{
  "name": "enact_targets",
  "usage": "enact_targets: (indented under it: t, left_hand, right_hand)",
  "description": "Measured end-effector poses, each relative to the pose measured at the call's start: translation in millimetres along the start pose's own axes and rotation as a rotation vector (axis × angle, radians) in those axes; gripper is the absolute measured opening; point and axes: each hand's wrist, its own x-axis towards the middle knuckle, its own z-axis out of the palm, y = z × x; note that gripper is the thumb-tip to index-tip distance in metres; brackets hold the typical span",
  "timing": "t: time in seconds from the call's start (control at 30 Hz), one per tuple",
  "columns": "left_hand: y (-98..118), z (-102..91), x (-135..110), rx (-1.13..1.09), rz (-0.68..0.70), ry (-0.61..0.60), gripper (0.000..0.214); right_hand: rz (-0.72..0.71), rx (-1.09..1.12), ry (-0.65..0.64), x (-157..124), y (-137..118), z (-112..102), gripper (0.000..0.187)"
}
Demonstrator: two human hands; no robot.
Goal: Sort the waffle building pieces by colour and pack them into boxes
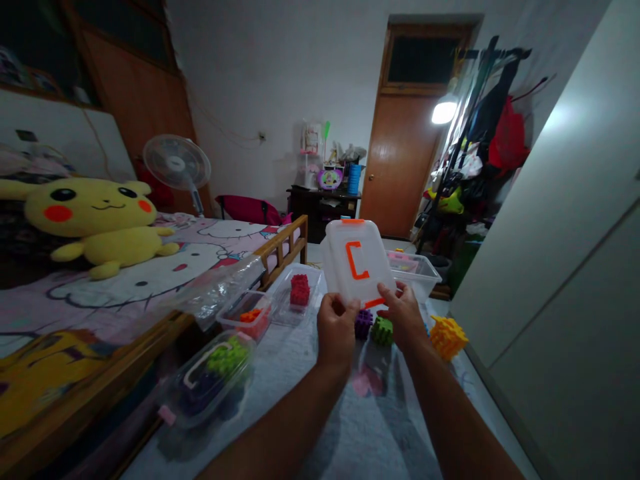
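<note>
A translucent white plastic box lid (336, 263) with an orange handle and orange clips is held up, tilted, in front of me. My left hand (340, 330) pinches its lower left edge, and my right hand (404, 313) grips its lower right corner. Just below the lid, a purple block cube (364, 325) and a green block cube (383, 331) sit on the light blue cloth (345, 413). To the right of my right wrist lies a yellow block cube (449, 337). Whether a box body sits behind the lid is hard to make out.
On the left stand a clear tub with a red block cube (300, 291), a tub with orange pieces (254, 319) and a clear box (187, 417) with green and purple pieces. Behind the lid is another clear tub (425, 272). A wooden bed rail (280, 250) borders the left side.
</note>
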Motion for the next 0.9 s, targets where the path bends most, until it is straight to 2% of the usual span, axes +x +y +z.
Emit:
enact_targets:
  t: [0.13, 0.27, 0.33, 0.43, 0.5, 0.57, 0.6, 0.67, 0.73, 0.8, 0.83, 0.9]
  left_hand:
    - [10, -20.0, -56, 0.013, -0.067, -0.125, 0.026]
    - [13, -37.2, -98, -0.01, -0.162, -0.252, 0.026]
    - [9, -49.8, -113, -0.03, -0.189, -0.394, 0.031]
    - [3, -79.5, -125, 0.04, -0.192, -0.717, 0.048]
    - [2, -105.3, -127, 0.207, -0.162, -0.852, 0.047]
    - [6, -131.6, -124, 0.369, -0.055, -0.956, 0.03]
    - [9, -143.3, -121, 0.426, 0.024, -0.969, 0.036]
    - [17, -160.7, -112, 0.488, 0.235, -0.898, 0.043]
    - [26, -167.0, -100, 0.565, 0.348, -0.719, 0.04]
    - [33, -162.4, -85, 0.703, 0.341, -0.45, 0.03]
    - [35, -157.4, -77, 0.781, 0.302, -0.352, 0.022]
    - [36, -146.1, -61, 0.871, 0.19, -0.272, 0.046]
  right_hand:
    - [0.133, 0.124, -0.118, -40, -2, -18, 0.041]
    - [0.179, 0.241, -0.166, -75, 12, -33, 0.046]
    - [0.159, 0.306, -0.184, -86, 19, -41, 0.046]
    - [0.142, 0.375, -0.198, -94, 23, -56, 0.04]
    - [0.149, 0.383, -0.203, -95, 25, -67, 0.036]
    - [0.17, 0.362, -0.206, -93, 28, -77, 0.034]
    - [0.18, 0.345, -0.204, -92, 30, -81, 0.034]
    - [0.198, 0.301, -0.199, -91, 36, -87, 0.034]
    - [0.206, 0.258, -0.202, -91, 42, -89, 0.034]
    - [0.207, 0.223, -0.2, -91, 46, -86, 0.033]
    - [0.207, 0.212, -0.199, -92, 48, -85, 0.033]
    - [0.211, 0.193, -0.193, -93, 51, -81, 0.033]
